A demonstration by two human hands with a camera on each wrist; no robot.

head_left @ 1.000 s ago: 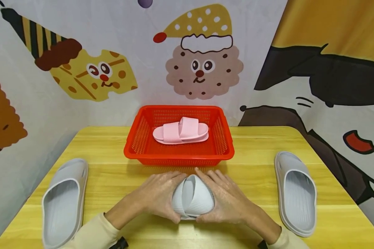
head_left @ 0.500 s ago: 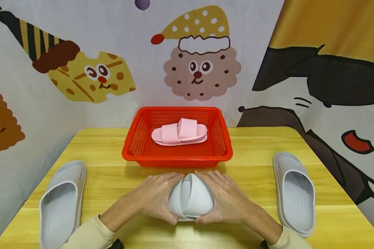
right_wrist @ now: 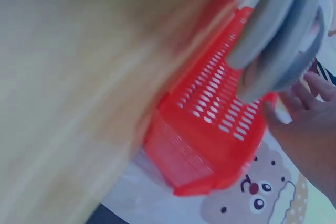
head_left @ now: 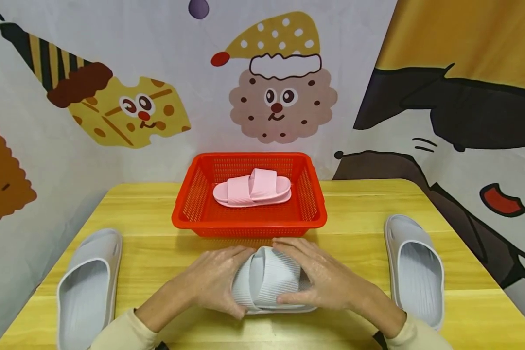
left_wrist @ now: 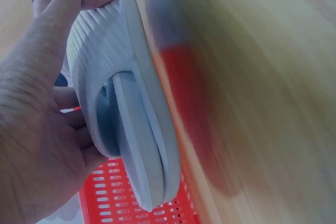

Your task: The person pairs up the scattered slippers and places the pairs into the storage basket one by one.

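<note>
Left hand (head_left: 214, 283) clasps pale-grey, ribbed, rubbery-looking slippers (head_left: 268, 283) between side edges of yellow wooden bench (head_left: 354, 209); right hand (head_left: 325, 278) spreads wide. Likely light, pliable; grip straps (head_left: 281, 273).

Here's the rectangular red plastic basket (head_left: 250, 225) at the back of the yellow wood-grain table (head_left: 148, 209), a pair of pink strapped slippers (head_left: 262, 187) inside, the white cartoon-printed backdrop (head_left: 214, 107) behind. Before the basket, the pale grey ribbed slippers (head_left: 276, 277) are between left hand (head_left: 216, 279) and right hand (head_left: 321, 274); one grey closed-toe slipper (head_left: 85, 287) lies far left, another grey closed-toe slipper (head_left: 420, 284) far right.
</note>
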